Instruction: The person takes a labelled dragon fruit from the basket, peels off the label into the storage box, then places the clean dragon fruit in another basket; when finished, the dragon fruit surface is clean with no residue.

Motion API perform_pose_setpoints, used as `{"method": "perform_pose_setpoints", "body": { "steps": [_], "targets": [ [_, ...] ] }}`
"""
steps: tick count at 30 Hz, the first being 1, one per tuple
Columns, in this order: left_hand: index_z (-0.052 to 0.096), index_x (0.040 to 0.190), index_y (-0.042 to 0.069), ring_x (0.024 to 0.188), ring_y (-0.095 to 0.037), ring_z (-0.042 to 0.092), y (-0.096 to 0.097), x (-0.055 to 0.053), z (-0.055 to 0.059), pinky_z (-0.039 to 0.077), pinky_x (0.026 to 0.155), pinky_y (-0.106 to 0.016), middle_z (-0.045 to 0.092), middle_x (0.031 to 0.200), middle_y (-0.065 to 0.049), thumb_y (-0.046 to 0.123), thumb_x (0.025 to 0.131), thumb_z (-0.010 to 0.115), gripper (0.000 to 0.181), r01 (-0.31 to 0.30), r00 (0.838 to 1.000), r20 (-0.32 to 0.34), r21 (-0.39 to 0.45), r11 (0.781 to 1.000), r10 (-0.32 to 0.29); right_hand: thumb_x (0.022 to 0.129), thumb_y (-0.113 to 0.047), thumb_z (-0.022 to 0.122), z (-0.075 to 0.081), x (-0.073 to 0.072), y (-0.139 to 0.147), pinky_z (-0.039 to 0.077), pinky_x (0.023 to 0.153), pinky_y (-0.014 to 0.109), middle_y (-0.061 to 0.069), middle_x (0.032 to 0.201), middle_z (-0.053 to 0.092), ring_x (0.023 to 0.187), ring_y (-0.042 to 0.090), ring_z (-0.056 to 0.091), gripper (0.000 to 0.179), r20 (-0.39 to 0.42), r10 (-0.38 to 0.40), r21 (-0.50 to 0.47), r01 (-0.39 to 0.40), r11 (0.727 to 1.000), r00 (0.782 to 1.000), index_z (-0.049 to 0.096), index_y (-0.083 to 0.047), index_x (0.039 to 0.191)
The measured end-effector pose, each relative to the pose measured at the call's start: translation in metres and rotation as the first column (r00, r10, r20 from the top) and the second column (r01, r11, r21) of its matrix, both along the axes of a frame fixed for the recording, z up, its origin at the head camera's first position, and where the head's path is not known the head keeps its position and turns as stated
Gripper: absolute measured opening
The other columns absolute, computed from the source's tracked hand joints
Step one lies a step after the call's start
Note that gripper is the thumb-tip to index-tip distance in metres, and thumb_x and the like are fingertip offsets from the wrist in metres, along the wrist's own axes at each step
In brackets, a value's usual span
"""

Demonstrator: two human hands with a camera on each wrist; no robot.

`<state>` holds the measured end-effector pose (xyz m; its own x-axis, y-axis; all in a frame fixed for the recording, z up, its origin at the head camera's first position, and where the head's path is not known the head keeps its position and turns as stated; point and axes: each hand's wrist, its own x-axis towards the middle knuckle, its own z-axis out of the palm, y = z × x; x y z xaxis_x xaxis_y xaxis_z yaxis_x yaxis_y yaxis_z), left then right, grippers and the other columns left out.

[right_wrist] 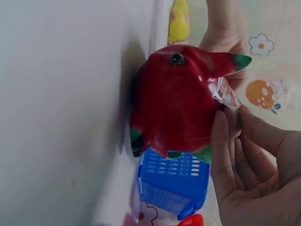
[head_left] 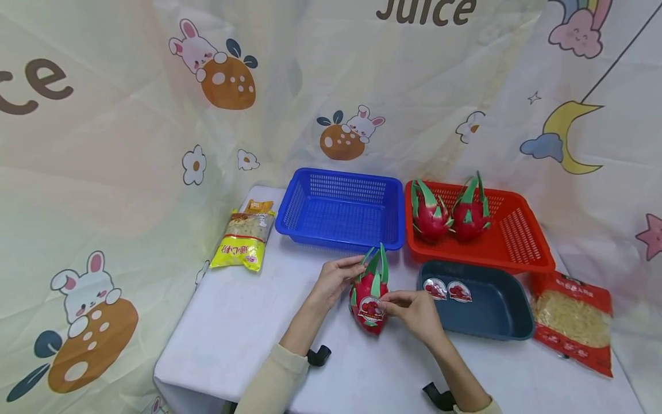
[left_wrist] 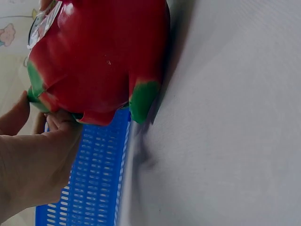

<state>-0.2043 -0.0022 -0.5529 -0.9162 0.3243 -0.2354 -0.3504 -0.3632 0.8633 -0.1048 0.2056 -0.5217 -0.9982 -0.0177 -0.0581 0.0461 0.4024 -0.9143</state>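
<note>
A red dragon fruit (head_left: 366, 287) with green leaf tips lies on the white table, its crown toward the blue basket. My left hand (head_left: 333, 280) grips it near the crown, thumb and fingers on its scales in the left wrist view. A round sticker (head_left: 370, 310) with a red fruit picture lies against its near side. With thumb and fingertips, my right hand (head_left: 414, 310) pinches the sticker's right edge. In the right wrist view part of the sticker (right_wrist: 227, 95) stands off the fruit's skin at those fingertips.
A blue basket (head_left: 336, 237) stands behind the fruit. Two more dragon fruits (head_left: 469, 219) stand in the red basket (head_left: 527, 236). The dark tray (head_left: 496, 310) at right holds two round stickers (head_left: 459, 291). Food packets lie at left (head_left: 243, 237) and right (head_left: 571, 322).
</note>
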Motion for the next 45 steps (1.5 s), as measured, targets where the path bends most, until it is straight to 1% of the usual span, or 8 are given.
{"method": "perform_pose_setpoints", "body": {
  "steps": [7, 12, 15, 19, 22, 29, 36, 45],
  "targets": [
    [0.065, 0.132, -0.01, 0.096, -0.015, 0.071, 0.0, 0.002, -0.006, 0.057, 0.075, -0.022, 0.075, 0.113, -0.014, -0.006, 0.094, 0.067, 0.038, -0.026, 0.998, 0.058, 0.076, 0.997, 0.021, 0.086, -0.019, 0.087, -0.002, 0.002, -0.001, 0.062, 0.073, 0.032, 0.003, 0.087, 0.078, 0.08, 0.019, 0.071, 0.013, 0.009, 0.026, -0.042, -0.026, 0.999, 1.0, 0.082, -0.01, 0.094],
    [0.063, 0.133, -0.013, 0.101, -0.019, 0.07, 0.002, 0.0, -0.007, 0.058, 0.077, -0.021, 0.064, 0.133, -0.03, -0.008, 0.095, 0.065, 0.038, -0.065, 0.995, 0.079, 0.139, 0.988, 0.054, 0.089, -0.02, 0.085, -0.004, 0.001, -0.003, 0.063, 0.074, 0.036, 0.006, 0.089, 0.078, 0.081, 0.019, 0.069, 0.015, -0.004, 0.04, -0.097, -0.04, 0.994, 0.999, 0.081, -0.007, 0.095],
    [0.061, 0.134, -0.014, 0.101, -0.02, 0.07, 0.002, -0.002, -0.009, 0.057, 0.078, -0.021, 0.058, 0.138, -0.034, -0.01, 0.096, 0.063, 0.039, -0.075, 0.994, 0.092, 0.176, 0.982, 0.06, 0.089, -0.018, 0.085, -0.005, -0.001, -0.003, 0.063, 0.075, 0.039, 0.008, 0.091, 0.078, 0.08, 0.019, 0.069, 0.016, -0.001, 0.041, -0.126, -0.041, 0.991, 0.999, 0.081, -0.005, 0.098],
    [0.059, 0.135, -0.016, 0.092, -0.018, 0.068, 0.003, -0.004, -0.009, 0.055, 0.071, -0.021, 0.071, 0.117, -0.024, -0.01, 0.095, 0.063, 0.04, -0.073, 0.994, 0.088, 0.203, 0.976, 0.056, 0.09, -0.019, 0.084, -0.006, -0.001, -0.004, 0.063, 0.076, 0.043, 0.01, 0.09, 0.078, 0.079, 0.02, 0.069, 0.019, 0.011, 0.037, -0.164, -0.035, 0.986, 0.999, 0.081, -0.003, 0.1],
    [0.06, 0.133, -0.016, 0.088, -0.018, 0.067, 0.003, -0.004, -0.007, 0.052, 0.066, -0.022, 0.073, 0.102, -0.012, -0.009, 0.095, 0.063, 0.038, -0.07, 0.995, 0.079, 0.224, 0.972, 0.054, 0.09, -0.022, 0.084, -0.008, -0.001, -0.007, 0.063, 0.076, 0.043, 0.011, 0.089, 0.077, 0.077, 0.021, 0.069, 0.021, 0.01, 0.028, -0.184, -0.025, 0.983, 1.0, 0.081, -0.004, 0.1],
    [0.065, 0.13, -0.011, 0.091, -0.018, 0.065, 0.001, -0.005, -0.012, 0.05, 0.07, -0.024, 0.073, 0.103, -0.009, -0.008, 0.098, 0.06, 0.033, -0.07, 0.995, 0.084, 0.243, 0.967, 0.051, 0.091, -0.023, 0.084, -0.014, 0.001, -0.008, 0.063, 0.077, 0.04, 0.012, 0.09, 0.076, 0.08, 0.021, 0.068, 0.022, -0.002, 0.029, -0.223, -0.028, 0.974, 1.0, 0.08, -0.004, 0.102],
    [0.072, 0.123, -0.006, 0.09, -0.015, 0.065, 0.002, -0.006, -0.017, 0.052, 0.07, -0.023, 0.074, 0.1, -0.007, -0.007, 0.098, 0.061, 0.028, -0.099, 0.992, 0.096, 0.259, 0.961, 0.076, 0.093, -0.018, 0.081, -0.022, 0.002, -0.007, 0.061, 0.079, 0.034, 0.012, 0.095, 0.076, 0.089, 0.019, 0.065, 0.019, -0.013, 0.061, -0.248, -0.062, 0.967, 0.998, 0.08, -0.003, 0.105],
    [0.07, 0.124, -0.007, 0.083, -0.015, 0.063, 0.004, -0.008, -0.018, 0.05, 0.066, -0.022, 0.071, 0.099, -0.009, -0.006, 0.097, 0.06, 0.028, -0.162, 0.984, 0.113, 0.278, 0.947, 0.136, 0.093, -0.017, 0.081, -0.022, 0.002, -0.013, 0.062, 0.081, 0.039, 0.011, 0.096, 0.074, 0.091, 0.019, 0.065, 0.021, 0.03, 0.045, -0.299, -0.034, 0.954, 0.999, 0.079, -0.001, 0.106]
  ]
}}
